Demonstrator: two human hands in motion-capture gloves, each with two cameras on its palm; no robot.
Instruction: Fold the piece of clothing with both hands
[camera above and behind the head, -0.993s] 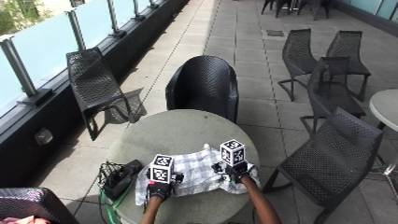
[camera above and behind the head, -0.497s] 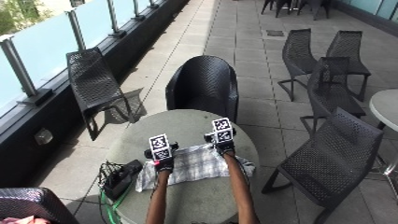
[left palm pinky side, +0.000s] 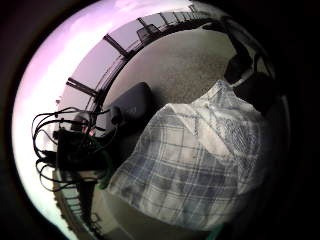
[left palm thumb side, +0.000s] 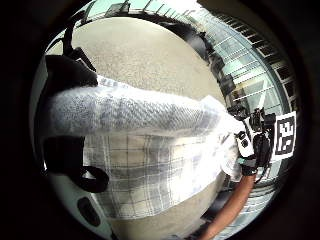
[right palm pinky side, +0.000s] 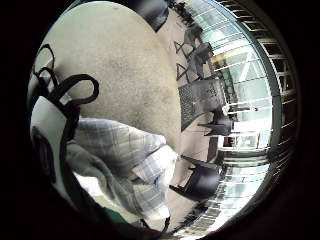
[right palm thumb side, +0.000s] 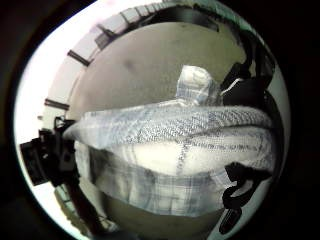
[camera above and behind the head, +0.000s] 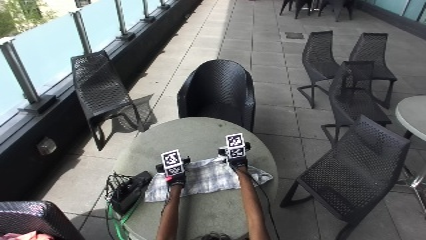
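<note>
Outside view shows the left hand (camera above and behind the head: 175, 177) and right hand (camera above and behind the head: 235, 161), each gripping the plaid garment (camera above and behind the head: 203, 177) on the round table (camera above and behind the head: 193, 135), now carrying its near edge farther across, so the fold is midway.

Sunlit tiled terrace (camera above and behind the head: 266, 45), black wicker chairs (camera above and behind the head: 216, 92), glass railing (camera above and behind the head: 40, 47).

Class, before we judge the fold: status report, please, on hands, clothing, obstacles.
Both hands, left hand and right hand, grip the plaid clothing. Its edge is lifted and doubled over on the round table. Black device beside it, apart.
</note>
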